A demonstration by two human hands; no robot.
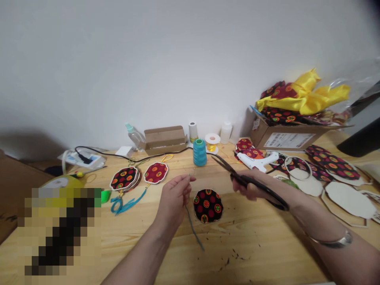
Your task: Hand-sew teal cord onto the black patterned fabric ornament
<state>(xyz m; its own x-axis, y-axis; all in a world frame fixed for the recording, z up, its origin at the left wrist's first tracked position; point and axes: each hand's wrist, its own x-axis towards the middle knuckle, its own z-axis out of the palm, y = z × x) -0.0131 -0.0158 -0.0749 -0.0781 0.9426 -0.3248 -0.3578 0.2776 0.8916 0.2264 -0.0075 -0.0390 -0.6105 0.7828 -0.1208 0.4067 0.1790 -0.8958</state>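
My left hand (175,196) pinches a thin grey-green thread (192,229) that trails down over the wooden table. A little to its right lies a round patterned fabric piece (208,205), black with red and orange circles. My right hand (252,186) is closed around black scissors (237,174), whose blades are slightly apart and point up-left toward a teal thread spool (200,152).
Two finished patterned ornaments (139,176) with blue tassels lie at left. A white glue gun (261,160), cut white card shapes (347,198) and fabric pieces lie at right. A cardboard box (285,136) holds yellow and patterned fabric. A small box (164,139), bottles and cable line the wall.
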